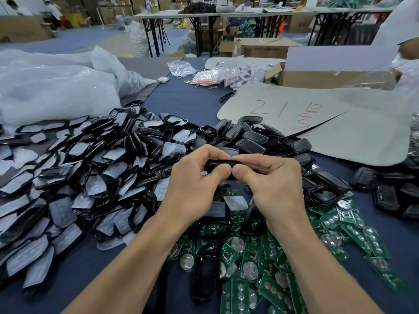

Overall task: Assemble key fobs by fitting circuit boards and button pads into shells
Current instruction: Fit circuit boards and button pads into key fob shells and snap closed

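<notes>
Both hands [229,175] pinch the black fob [221,165] between them.

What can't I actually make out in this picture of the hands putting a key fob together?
Head view only:
- Black fob: the left hand and right hand cover most of it, hiding whether board or pad is inside.
- Shell pile: cut off by the left edge.
- Cardboard box: its wall hides the contents.
- Dark heap on the far table: too blurred to identify.
</notes>
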